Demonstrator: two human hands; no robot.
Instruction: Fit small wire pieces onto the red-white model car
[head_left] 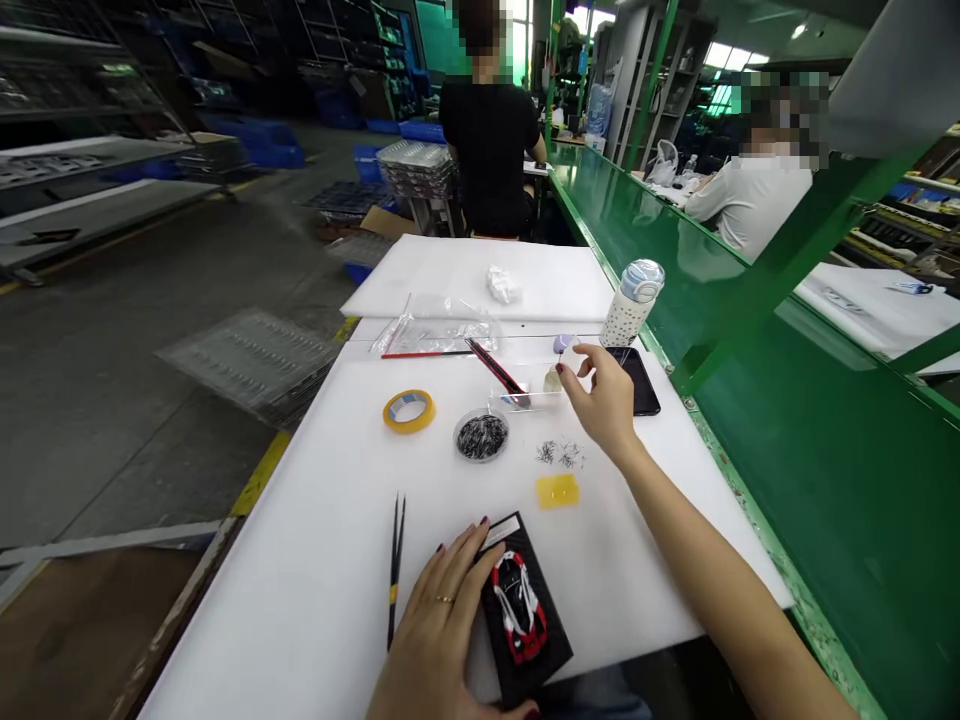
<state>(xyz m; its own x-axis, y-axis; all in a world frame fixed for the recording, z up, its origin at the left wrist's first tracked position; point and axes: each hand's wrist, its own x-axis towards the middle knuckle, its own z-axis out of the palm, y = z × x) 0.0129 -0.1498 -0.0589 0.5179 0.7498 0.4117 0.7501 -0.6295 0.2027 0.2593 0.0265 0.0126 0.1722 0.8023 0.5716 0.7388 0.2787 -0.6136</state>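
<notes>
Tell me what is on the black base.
A red-and-white model car and a small white label sit on the black base. The left hand covers its left edge, hiding anything there.

factory floor: green conveyor line (645,225) (workers seated), parts racks (82,150).

The counter (315,560) looks like smooth, matt white plastic. At 6 o'clock on it, the model car (519,606) has glossy red and white paint and sits on a matt black base (551,650) with a fine rough texture. At 7 o'clock, the tweezers (395,565) are dark metal.

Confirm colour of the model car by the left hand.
Red with white and black, model car on a black base; head view.
</notes>
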